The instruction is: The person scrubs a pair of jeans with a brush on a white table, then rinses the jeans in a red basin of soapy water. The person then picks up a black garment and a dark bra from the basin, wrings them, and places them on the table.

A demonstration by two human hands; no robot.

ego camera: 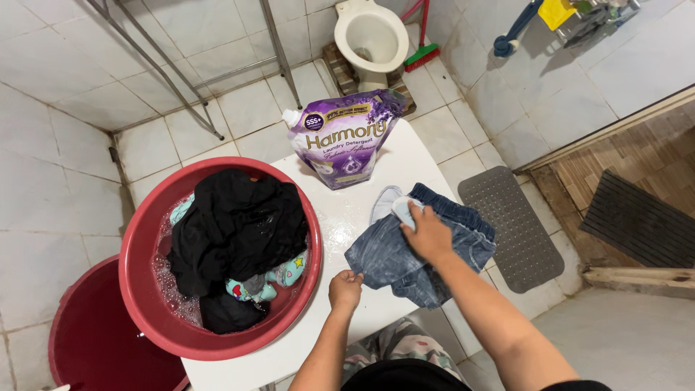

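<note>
Head view. The white table [405, 156] is narrow; its right edge runs just beside the jeans [405, 253], and its near edge lies just below the left hand [345, 288]. Bare tabletop shows between the jeans and the pouch [344, 141]. The floor [644, 340] to the right is open beyond the grey mat [510, 224].

The red basin [145, 289] fills the table's left half, holding a black garment [232, 224] in suds. The purple pouch stands at the far end. A dark red bucket [94, 340] sits lower left. A toilet [373, 36] stands far off.

The jeans lie on the right half of the table. The left hand pinches their near-left edge, fingers closed on the cloth. The right hand [427, 235] rests on top of the jeans, fingers curled around a pale object [405, 210].
</note>
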